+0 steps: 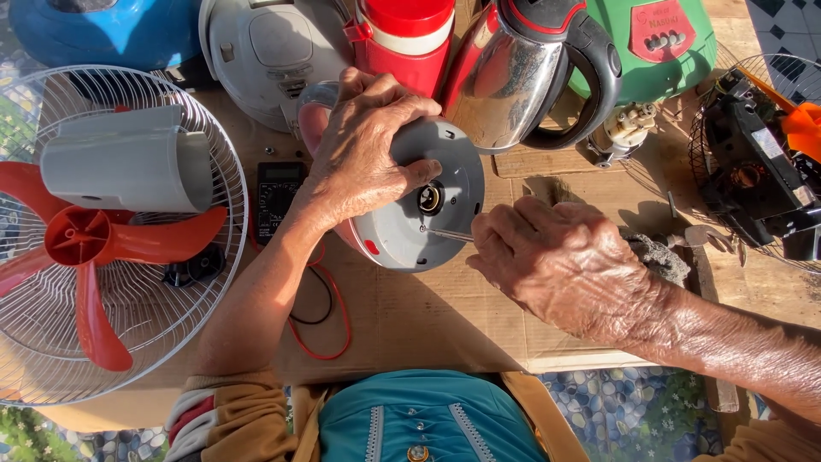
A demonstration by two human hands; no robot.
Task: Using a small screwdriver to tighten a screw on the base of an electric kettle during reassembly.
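Observation:
My left hand (363,145) grips the top edge of a round grey appliance base (402,231), tilted on its side so its underside faces me. A dark socket (430,199) sits at the centre of that underside. My right hand (560,261) holds a thin metal tool (449,233), probably a screwdriver, whose tip touches the grey underside just below the socket. The tool's handle is hidden in my fist.
A fan grille with red blades (94,248) and a grey motor cover (128,162) lies left. A black multimeter (278,197) with red and black leads (325,316) sits under my left arm. A steel kettle (522,77), red flask (406,38), white cooker (265,51), green appliance (658,43) and another fan motor (757,162) crowd the far side.

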